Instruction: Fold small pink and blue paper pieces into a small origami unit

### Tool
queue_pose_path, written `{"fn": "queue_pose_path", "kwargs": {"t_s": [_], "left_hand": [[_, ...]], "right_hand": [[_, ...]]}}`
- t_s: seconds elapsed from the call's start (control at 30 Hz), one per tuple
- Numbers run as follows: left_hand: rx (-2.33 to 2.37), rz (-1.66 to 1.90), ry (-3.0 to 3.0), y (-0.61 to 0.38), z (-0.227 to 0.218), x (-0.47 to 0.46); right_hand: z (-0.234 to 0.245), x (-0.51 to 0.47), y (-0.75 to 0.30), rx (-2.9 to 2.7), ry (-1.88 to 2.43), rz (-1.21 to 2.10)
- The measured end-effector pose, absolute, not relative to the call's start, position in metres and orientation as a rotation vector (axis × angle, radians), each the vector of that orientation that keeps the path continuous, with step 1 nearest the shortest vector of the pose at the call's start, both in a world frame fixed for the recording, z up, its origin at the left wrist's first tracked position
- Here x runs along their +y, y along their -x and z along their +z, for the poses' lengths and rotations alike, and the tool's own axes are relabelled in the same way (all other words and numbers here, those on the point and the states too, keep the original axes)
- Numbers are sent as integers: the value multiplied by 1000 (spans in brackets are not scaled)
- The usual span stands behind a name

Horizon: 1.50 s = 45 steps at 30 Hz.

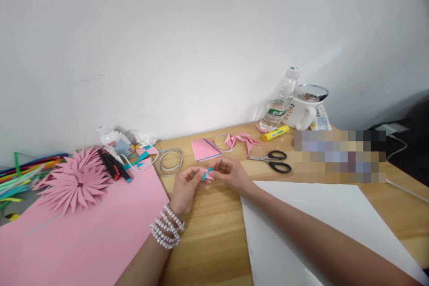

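Between my two hands is a small pink and blue folded paper piece (208, 175), held just above the wooden table. My left hand (187, 184), with pearl bracelets at the wrist, pinches its left side. On its right side the fingers of my right hand (231, 174) are closed on it too. Part of the piece is hidden behind the fingertips. Just beyond my hands lie square pink and blue paper sheets (205, 149). Folded pink paper shapes (250, 141) rest to the right of them, near black-handled scissors (279, 161).
At left, a spiky pink paper flower (79, 183) and markers (115, 165) lie on a large pink sheet (100, 241). A coiled ring (170, 161) is beside it. A white board (311, 223) lies under my right forearm. A bottle (280, 100), mug (298, 114) and yellow tube (275, 133) line the back.
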<state>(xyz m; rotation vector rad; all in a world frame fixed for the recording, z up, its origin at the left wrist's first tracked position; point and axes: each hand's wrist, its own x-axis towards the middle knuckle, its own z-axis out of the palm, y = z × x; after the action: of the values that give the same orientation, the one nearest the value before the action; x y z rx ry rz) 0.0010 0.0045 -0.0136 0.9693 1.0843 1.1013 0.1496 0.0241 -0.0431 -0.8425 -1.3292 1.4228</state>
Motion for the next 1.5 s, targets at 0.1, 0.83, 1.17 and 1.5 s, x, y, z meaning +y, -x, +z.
{"fn": "queue_pose_path", "kwargs": {"t_s": [0.1, 0.83, 1.17, 1.5], "left_hand": [[1063, 1110, -984, -2, -15, 4], [1075, 1143, -1056, -4, -20, 1], [1014, 1088, -1069, 0, -17, 3], [1048, 1089, -1089, -4, -13, 1]], "right_hand": [[-46, 26, -149, -1313, 865, 1414], [-37, 23, -148, -1218, 823, 1530], [-39, 25, -154, -1199, 793, 1642], [-34, 23, -154, -1234, 765, 1614]]}}
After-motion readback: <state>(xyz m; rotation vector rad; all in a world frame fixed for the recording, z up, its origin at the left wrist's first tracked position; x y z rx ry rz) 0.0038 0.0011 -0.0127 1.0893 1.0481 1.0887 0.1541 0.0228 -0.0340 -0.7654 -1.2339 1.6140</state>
